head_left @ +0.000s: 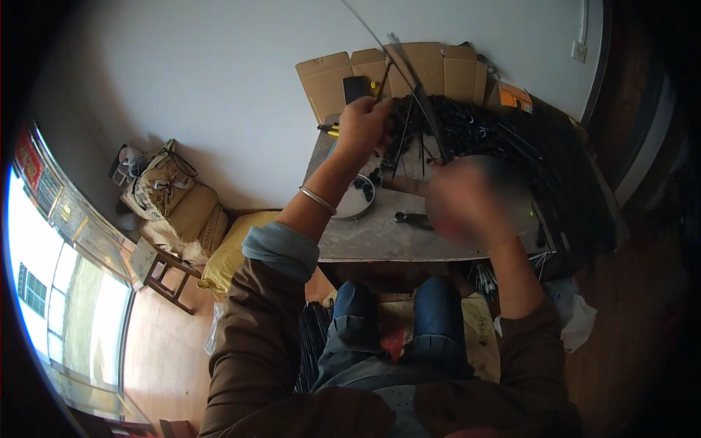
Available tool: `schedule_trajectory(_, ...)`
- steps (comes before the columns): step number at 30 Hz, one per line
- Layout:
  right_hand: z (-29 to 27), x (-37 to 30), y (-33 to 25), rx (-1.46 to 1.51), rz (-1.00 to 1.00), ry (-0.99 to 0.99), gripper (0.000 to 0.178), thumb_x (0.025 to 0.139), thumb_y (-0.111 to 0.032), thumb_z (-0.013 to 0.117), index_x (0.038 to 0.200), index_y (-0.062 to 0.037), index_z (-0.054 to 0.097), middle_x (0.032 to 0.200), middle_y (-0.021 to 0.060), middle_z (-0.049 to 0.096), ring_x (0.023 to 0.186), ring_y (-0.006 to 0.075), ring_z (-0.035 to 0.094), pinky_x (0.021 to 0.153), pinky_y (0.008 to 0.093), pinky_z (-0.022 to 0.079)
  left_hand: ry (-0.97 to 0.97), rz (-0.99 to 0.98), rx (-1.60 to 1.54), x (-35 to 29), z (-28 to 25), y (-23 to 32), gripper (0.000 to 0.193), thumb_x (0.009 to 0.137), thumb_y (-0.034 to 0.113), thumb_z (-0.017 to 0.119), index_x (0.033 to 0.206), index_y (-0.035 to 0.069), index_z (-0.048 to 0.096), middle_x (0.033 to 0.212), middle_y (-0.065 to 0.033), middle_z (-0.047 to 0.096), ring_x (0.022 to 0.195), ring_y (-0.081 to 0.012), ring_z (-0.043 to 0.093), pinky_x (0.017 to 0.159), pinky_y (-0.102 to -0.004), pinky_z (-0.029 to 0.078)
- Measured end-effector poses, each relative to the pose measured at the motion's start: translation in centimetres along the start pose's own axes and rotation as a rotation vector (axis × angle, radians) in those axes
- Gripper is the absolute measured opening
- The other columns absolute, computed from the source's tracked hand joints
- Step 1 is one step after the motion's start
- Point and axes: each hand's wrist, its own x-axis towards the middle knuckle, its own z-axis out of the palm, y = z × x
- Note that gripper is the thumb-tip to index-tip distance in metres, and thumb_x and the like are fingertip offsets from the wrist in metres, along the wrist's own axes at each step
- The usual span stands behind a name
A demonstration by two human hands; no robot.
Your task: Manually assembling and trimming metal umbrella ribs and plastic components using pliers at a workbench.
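Observation:
My left hand (361,130) is closed above the table's left half, with a short, thin dark rod (385,79) rising from its fingers. To its right, a long, dark, slender bundle of rods (423,95) leans in the air, smeared by motion. Its lower end meets my right hand (475,204), which is closed about it; a blur covers most of that hand. A thin, pale rod (369,29) slants down across the bundle from the upper edge. Behind both hands lies a heap of small black parts (467,120).
On the grey table (350,244) are a round metal dish (358,212) of black pieces, a dark-handled tool (412,219) and yellow-handled pliers (330,130). Cardboard (325,80) stands behind. Long black rods (577,175) overhang the right side. A wooden stool (171,281) and sacks (190,212) stand left.

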Motion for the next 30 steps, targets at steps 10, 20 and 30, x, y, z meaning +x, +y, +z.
schedule_trajectory(10, 0.5, -1.7, -0.9, -0.350, -0.044, 0.134, 0.026, 0.090, -0.009, 0.052, 0.113, 0.0015, 0.046, 0.064, 0.0073, 0.056, 0.049, 0.0150, 0.056, 0.045, 0.0301, 0.045, -0.458, -0.332, -0.270, -2.9, 4.6, -0.1, 0.070, 0.086, 0.066, 0.051, 0.110, 0.000, 0.058, 0.094, -0.0146, 0.064, 0.083, -0.0209, 0.062, 0.074, -0.0336, 0.053)
schedule_trajectory(20, 2.7, -5.4, 5.5, 0.085, -0.045, 0.105, 0.026, 0.094, -0.014, 0.053, 0.116, -0.0015, 0.048, 0.070, 0.0033, 0.053, 0.049, 0.0096, 0.050, 0.043, 0.0246, 0.041, -0.282, -0.254, -0.848, 1.5, 5.6, -3.4, 0.036, 0.097, 0.032, 0.051, 0.108, -0.002, 0.053, 0.100, -0.0169, 0.063, 0.085, -0.0302, 0.064, 0.076, -0.0432, 0.055)
schedule_trajectory(30, 1.2, -4.1, 4.7, 0.155, -0.103, 0.219, 0.027, 0.100, -0.026, 0.046, 0.107, -0.0015, 0.055, 0.067, 0.0058, 0.059, 0.044, 0.0086, 0.048, 0.041, 0.0234, 0.039, -0.465, -0.268, -0.578, -0.7, 5.1, -2.4, 0.016, 0.090, 0.009, 0.060, 0.099, -0.004, 0.057, 0.092, -0.0145, 0.064, 0.080, -0.0269, 0.067, 0.073, -0.0393, 0.058)
